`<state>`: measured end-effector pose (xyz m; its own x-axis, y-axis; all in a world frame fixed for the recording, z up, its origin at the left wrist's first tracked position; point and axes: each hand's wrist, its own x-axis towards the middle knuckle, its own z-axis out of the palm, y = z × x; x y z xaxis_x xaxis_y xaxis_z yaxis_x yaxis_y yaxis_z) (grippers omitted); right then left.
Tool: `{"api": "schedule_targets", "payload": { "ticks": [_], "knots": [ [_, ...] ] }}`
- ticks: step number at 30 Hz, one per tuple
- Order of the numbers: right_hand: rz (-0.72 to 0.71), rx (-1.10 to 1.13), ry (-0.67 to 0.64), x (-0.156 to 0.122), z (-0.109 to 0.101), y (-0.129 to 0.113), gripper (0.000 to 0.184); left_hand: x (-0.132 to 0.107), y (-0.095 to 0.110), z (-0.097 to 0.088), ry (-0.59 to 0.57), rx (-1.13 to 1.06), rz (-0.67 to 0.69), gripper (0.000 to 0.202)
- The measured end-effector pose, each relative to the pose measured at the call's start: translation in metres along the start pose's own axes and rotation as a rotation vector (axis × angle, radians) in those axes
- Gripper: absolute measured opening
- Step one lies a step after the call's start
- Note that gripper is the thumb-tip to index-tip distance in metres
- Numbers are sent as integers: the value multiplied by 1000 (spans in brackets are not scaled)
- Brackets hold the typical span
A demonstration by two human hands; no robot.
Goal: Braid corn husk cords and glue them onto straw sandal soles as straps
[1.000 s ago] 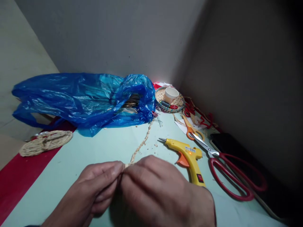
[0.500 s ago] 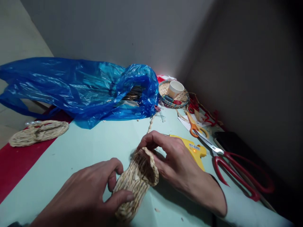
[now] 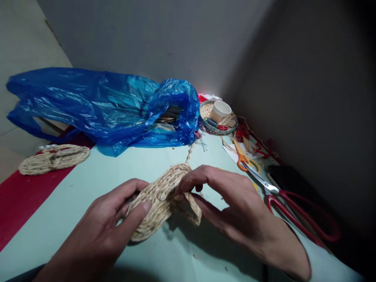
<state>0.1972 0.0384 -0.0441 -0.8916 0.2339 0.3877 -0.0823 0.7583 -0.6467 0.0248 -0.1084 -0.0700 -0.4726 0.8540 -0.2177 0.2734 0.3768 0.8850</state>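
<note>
Change over the last half second: woven piece [image 3: 157,201] turned, broad face now tilted toward the camera at frame centre, loop [image 3: 194,211] at its right edge. Left hand [image 3: 113,217] has closed on it, thumb across the near face, other fingers mostly hidden behind. Right hand [image 3: 232,196] has fingertips at the loop; pinch or mere touch, cannot tell. Judgement: attention now sits on the area where loop meets piece, left hand steadying.

Counts: woven pieces, two, counting a flat bundle [image 3: 54,159] at left of frame, on the red strip [image 3: 41,186] beside the pale tabletop [image 3: 100,172]. Braided cord [image 3: 190,152], one, visible just beyond the held piece; join unclear. Scissors, two: orange-handled pair [image 3: 242,158], red-handled pair [image 3: 302,205], right of frame. Blue bag [image 3: 102,105], one, upper left. Shallow basket [image 3: 205,109], one, holding one cup [image 3: 221,111].
</note>
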Motion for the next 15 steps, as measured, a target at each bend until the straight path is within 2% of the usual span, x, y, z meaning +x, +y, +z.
{"api": "schedule_targets", "payload": {
  "ticks": [6,11,15],
  "knots": [
    [-50,-62,-6,-3,3,-2,15,-3,0,4,159,116,59,28],
    [-47,-12,-80,-5,5,-2,13,-6,0,8,81,132,95,30],
    [61,95,-97,-3,5,0,5,-9,-7,8,59,116,150,28]
  ]
}}
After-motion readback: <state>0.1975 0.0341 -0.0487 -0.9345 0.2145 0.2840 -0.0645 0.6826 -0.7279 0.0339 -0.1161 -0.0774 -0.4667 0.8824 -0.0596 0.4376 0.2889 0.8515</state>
